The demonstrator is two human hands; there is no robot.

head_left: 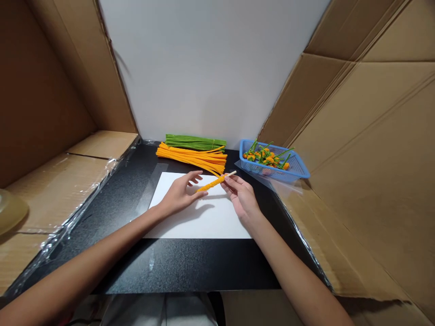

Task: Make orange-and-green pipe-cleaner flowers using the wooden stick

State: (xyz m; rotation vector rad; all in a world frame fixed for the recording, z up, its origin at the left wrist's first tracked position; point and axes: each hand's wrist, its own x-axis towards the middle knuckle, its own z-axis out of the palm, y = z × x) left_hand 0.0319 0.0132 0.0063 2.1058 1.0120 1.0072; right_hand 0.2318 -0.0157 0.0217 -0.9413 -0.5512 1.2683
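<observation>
Orange pipe cleaner (210, 184), wound in tight coils around a thin wooden stick (231, 173), lies just above the white paper sheet (204, 222), its long axis on a slant. The bare stick tip points up and to our right, away from the sheet; the coiled end points down and left. Right hand (239, 195): thumb and forefinger (226, 178) pressed together, pinching the stick at the top of the coil. Left hand (181, 192): fingers (193, 176) spread, lying just beside the coil's lower end; we cannot tell whether they touch it.

Black tabletop (112, 226) under the sheet, walled by cardboard panels (367, 181) and a white back panel (204, 68). Beyond the sheet, a loose orange pipe cleaner bundle (192, 156) and a green pipe cleaner bundle (195, 142); beyond its right corner, a blue plastic basket (268, 174) holds small orange-and-green twists (267, 157).
</observation>
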